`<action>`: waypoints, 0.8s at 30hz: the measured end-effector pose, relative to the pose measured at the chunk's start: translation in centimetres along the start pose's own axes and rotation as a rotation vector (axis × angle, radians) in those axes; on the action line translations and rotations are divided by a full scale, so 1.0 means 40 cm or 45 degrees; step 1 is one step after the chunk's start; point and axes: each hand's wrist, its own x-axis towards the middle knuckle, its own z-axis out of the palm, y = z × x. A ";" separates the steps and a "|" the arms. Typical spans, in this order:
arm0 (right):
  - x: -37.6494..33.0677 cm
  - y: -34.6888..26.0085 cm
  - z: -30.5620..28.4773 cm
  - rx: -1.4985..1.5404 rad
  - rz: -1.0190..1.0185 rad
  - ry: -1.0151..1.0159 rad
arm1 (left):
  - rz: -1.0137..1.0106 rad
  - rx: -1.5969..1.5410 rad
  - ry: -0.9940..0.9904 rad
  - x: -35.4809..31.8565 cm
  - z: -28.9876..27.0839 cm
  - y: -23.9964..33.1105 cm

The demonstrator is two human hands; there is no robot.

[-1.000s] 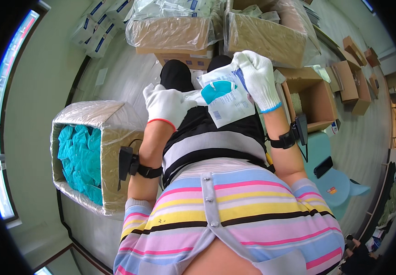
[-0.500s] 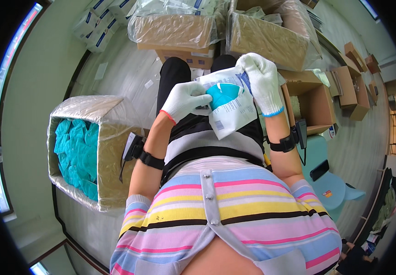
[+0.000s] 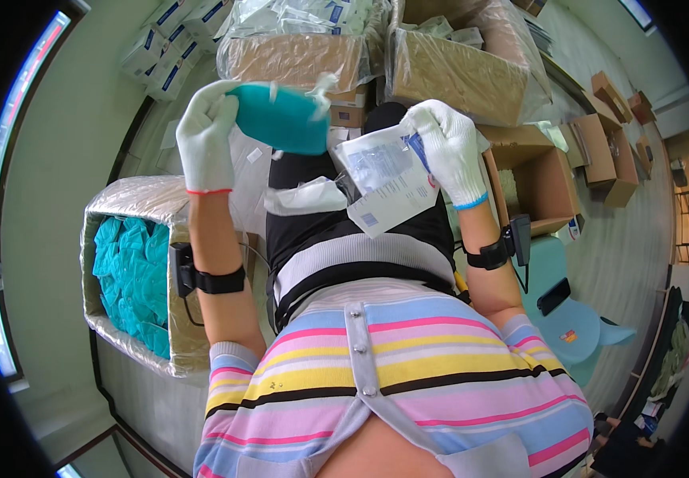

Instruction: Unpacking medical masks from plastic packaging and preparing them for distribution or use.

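My left hand [image 3: 207, 134], in a white knit glove with a red cuff edge, pinches a teal face mask [image 3: 282, 119] by one end and holds it up over my left knee. Small white bits at the mask's far end are blurred. At the right, my gloved right hand [image 3: 446, 151] with a blue cuff edge is closed on the top corner of a white printed packet [image 3: 388, 179]. The packet has a clear window and hangs over my lap. A crumpled white wrapper piece [image 3: 309, 197] lies across my left thigh.
A plastic-lined carton [image 3: 141, 193] full of teal masks stands at my left. Ahead are two more lined cartons, one heaped with white packets [image 3: 301, 17], the other [image 3: 456, 84] partly filled. At my right are an open carton [image 3: 548, 179] and a light-blue stool [image 3: 571, 323] holding a phone.
The teal mask has come out of the packet and moved up and left in my left hand. My right hand keeps the packet in nearly the same place. The white piece now shows on my thigh.
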 end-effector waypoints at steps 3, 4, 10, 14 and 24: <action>0.008 -0.021 -0.003 0.014 -0.013 -0.113 | -0.076 0.200 -0.272 0.034 -0.018 0.051; 0.010 -0.032 0.001 0.010 -0.032 -0.153 | -0.075 0.200 -0.268 0.030 -0.009 0.055; 0.016 -0.069 0.020 0.018 -0.073 -0.221 | 0.216 0.483 -0.758 -0.087 0.178 0.016; 0.016 -0.075 0.018 0.039 -0.028 -0.205 | -0.029 0.375 -0.775 -0.120 0.210 -0.024; 0.016 -0.115 0.039 -0.079 -0.158 0.091 | 0.356 0.303 -0.513 -0.163 0.280 0.014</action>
